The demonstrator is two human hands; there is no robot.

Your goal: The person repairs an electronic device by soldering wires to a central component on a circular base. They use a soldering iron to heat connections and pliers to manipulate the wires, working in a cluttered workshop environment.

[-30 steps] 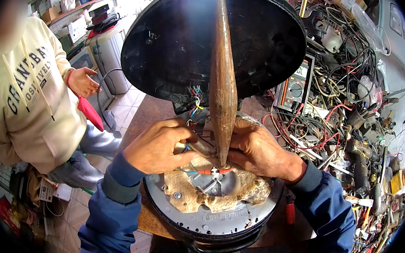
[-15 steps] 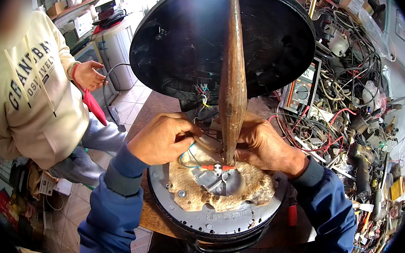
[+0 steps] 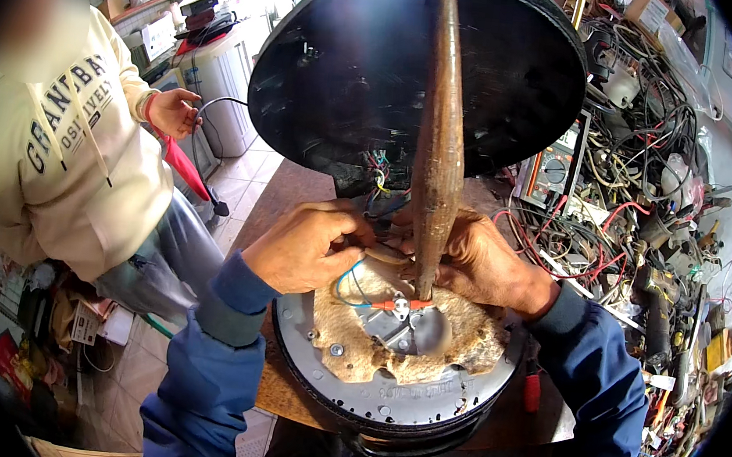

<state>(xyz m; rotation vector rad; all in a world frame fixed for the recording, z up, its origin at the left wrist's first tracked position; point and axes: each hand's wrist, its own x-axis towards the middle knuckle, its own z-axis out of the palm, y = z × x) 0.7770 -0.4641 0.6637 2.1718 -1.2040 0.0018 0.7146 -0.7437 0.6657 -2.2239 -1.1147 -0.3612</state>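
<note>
A round appliance lies opened in front of me. Its grey metal base [image 3: 393, 400] carries a ragged tan insulation pad [image 3: 355, 338]. At the pad's central opening sits a small white thermostat-like part [image 3: 401, 306] with orange-sleeved terminals and a blue wire [image 3: 339, 286]. My left hand [image 3: 311, 245] is closed in a pinch at a tan, tube-like piece [image 3: 387, 255] above the pad. My right hand [image 3: 495, 263] is closed near its other end; the upright wooden stick [image 3: 442, 156] hides its fingertips. This stick stands under the raised black lid [image 3: 345, 77]. Coloured wires [image 3: 379, 170] hang at the hinge side.
At the left stands a person in a cream hoodie [image 3: 80, 175], one hand by a black cable [image 3: 210, 108]. Right of the appliance are a multimeter [image 3: 555, 167] with red leads, tangled cables [image 3: 660, 107] and a red-handled tool [image 3: 532, 390]. Behind the person is a white cabinet [image 3: 221, 82].
The whole view has shifted, so the appliance appears slightly farther right. My hands stay at the same spot with small finger movements. The other person's hand has closed somewhat.
</note>
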